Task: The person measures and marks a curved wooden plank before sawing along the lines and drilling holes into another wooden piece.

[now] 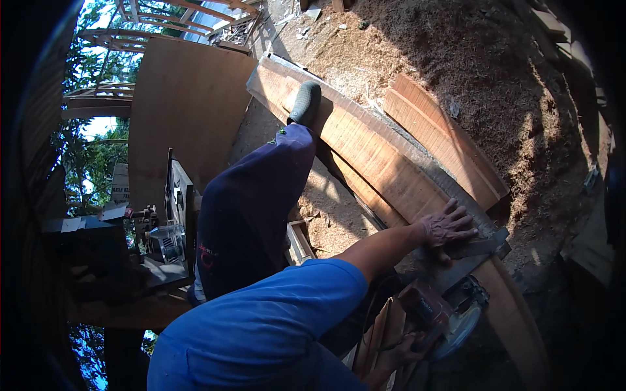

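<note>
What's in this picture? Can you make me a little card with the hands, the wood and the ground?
Left hand: spread on the board, at the grey bar
Right hand: gripping the saw
Bar: across the board
Other wood: plank beside the board
Ground: brown, part sunlit, part shaded

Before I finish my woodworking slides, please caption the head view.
Left hand spread over a long light-brown wooden board; right hand gripping a dark-red circular saw.

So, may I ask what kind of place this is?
Probably an open-air woodworking area: a long wooden board, a hand-held power tool and what looks like sawdust spread widely suggest it.
</note>
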`<state>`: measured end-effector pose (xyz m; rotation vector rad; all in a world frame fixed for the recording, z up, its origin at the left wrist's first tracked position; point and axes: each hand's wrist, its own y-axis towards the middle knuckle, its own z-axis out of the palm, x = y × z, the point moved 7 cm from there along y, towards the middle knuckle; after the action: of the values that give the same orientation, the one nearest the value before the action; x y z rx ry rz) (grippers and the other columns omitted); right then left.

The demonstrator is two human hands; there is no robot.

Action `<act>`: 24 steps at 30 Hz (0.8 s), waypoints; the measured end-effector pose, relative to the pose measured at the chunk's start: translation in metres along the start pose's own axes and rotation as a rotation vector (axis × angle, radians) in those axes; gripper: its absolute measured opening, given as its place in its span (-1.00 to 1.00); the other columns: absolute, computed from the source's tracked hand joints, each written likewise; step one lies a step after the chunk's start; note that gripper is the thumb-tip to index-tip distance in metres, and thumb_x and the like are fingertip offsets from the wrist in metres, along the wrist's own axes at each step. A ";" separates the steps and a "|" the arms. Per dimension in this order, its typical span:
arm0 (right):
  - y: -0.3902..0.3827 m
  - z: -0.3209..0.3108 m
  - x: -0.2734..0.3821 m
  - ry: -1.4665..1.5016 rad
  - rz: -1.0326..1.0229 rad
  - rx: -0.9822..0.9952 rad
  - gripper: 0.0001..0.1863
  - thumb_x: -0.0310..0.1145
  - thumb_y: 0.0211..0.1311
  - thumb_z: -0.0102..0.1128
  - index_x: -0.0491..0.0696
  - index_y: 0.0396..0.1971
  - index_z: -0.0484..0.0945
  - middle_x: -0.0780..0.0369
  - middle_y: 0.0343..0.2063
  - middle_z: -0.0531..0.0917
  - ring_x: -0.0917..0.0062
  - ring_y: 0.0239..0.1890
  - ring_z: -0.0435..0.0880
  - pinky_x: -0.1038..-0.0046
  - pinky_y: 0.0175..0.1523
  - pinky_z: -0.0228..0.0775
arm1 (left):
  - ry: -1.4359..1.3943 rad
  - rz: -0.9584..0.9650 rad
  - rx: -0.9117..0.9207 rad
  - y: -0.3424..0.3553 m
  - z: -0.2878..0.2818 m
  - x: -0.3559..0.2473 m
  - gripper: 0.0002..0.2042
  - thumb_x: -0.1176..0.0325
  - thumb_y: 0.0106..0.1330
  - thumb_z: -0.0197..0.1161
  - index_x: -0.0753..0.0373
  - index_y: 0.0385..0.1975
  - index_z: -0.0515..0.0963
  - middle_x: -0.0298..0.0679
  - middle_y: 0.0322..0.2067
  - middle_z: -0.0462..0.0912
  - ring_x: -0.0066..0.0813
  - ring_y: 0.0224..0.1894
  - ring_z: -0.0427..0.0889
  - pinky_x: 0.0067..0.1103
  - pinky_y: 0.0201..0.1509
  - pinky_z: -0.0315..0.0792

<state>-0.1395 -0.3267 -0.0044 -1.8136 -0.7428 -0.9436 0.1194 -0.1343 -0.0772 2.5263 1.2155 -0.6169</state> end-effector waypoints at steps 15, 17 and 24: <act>0.005 -0.017 0.012 -0.108 0.107 -0.116 -0.87 -0.47 -0.07 0.19 -0.08 -0.49 0.43 0.21 -0.65 0.48 0.37 -0.61 0.54 0.33 -0.43 0.36 | 0.199 -0.126 0.249 0.015 0.024 -0.005 0.08 -0.52 -0.17 0.12 -0.08 0.42 0.10 -0.05 0.27 0.20 0.05 0.34 0.07 0.09 0.39 -0.25; 0.009 -0.017 0.024 -0.161 0.078 -0.111 -0.87 -0.47 -0.06 0.19 -0.09 -0.48 0.42 0.21 -0.66 0.47 0.36 -0.63 0.52 0.32 -0.44 0.35 | 0.184 -0.119 0.251 0.015 0.025 -0.006 0.07 -0.51 -0.16 0.12 -0.08 0.42 0.10 -0.04 0.26 0.21 0.05 0.34 0.07 0.08 0.39 -0.24; 0.013 -0.009 0.033 -0.182 0.025 -0.093 -0.87 -0.46 -0.03 0.19 -0.10 -0.45 0.43 0.17 -0.64 0.51 0.32 -0.61 0.57 0.29 -0.42 0.39 | 0.192 -0.130 0.259 0.011 0.017 -0.002 0.04 -0.49 -0.13 0.11 -0.07 0.41 0.12 -0.03 0.25 0.22 0.04 0.32 0.10 0.07 0.39 -0.22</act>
<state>-0.1144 -0.3367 0.0197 -2.0054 -0.7976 -0.8163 0.1225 -0.1493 -0.0905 2.7905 1.4611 -0.6072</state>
